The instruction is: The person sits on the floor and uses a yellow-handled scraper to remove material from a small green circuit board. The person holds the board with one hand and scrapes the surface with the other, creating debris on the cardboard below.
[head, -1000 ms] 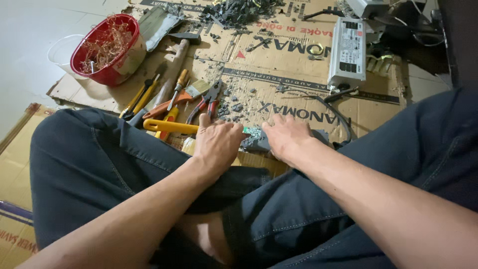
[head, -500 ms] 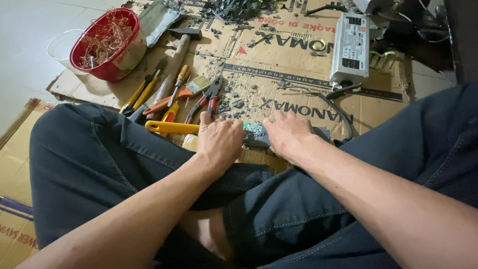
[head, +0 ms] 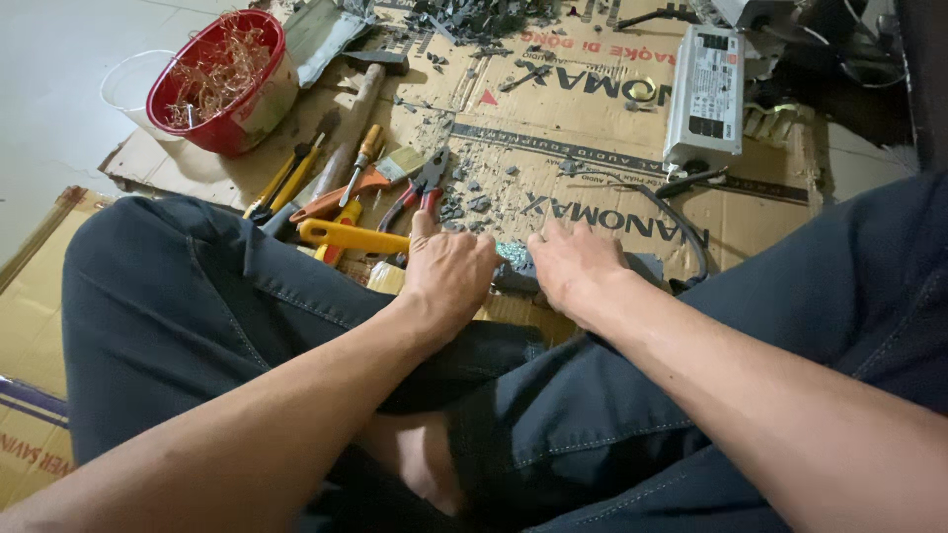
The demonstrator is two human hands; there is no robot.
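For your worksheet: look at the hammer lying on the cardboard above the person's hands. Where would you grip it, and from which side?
Grip the hammer around the middle of its wooden handle, coming down from above. It lies flat with the head pointing away beside the red bowl; screwdrivers crowd its near end, so mid-handle looks freest.

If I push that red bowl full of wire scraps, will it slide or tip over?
The round red plastic bowl looks wide and low, so it would probably slide on the cardboard sheet rather than tip. The tangled copper-coloured wire scraps likely weigh little and might spill.
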